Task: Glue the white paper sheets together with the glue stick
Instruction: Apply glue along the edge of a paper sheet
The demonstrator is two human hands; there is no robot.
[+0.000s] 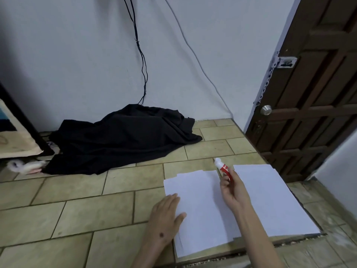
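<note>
1. Head view: two groups of white paper sheets lie on the tiled floor (81, 206). The left stack of sheets (201, 211) is slightly fanned, and the right sheet (270, 200) lies just beside it, with their inner edges meeting under the right forearm.
2. The left hand (167, 215) lies flat, palm down and fingers spread loosely, on the left edge of the left stack; it grasps nothing.
3. The right hand (231, 190) is raised over the seam between the papers and its fingers are clenched around a glue stick (224, 169). The stick has a red body and a white cap end that tilts up and away from the person, past the far edge of the left stack.
4. Beyond the left stack, against the pale wall (77, 55), lies a crumpled black cloth (123, 138); dark cables (142, 60) hang down the wall to it.
5. Right of the right sheet stands a brown wooden door (313, 105) with a round metal knob (265, 110) and a chain latch above it.
</note>
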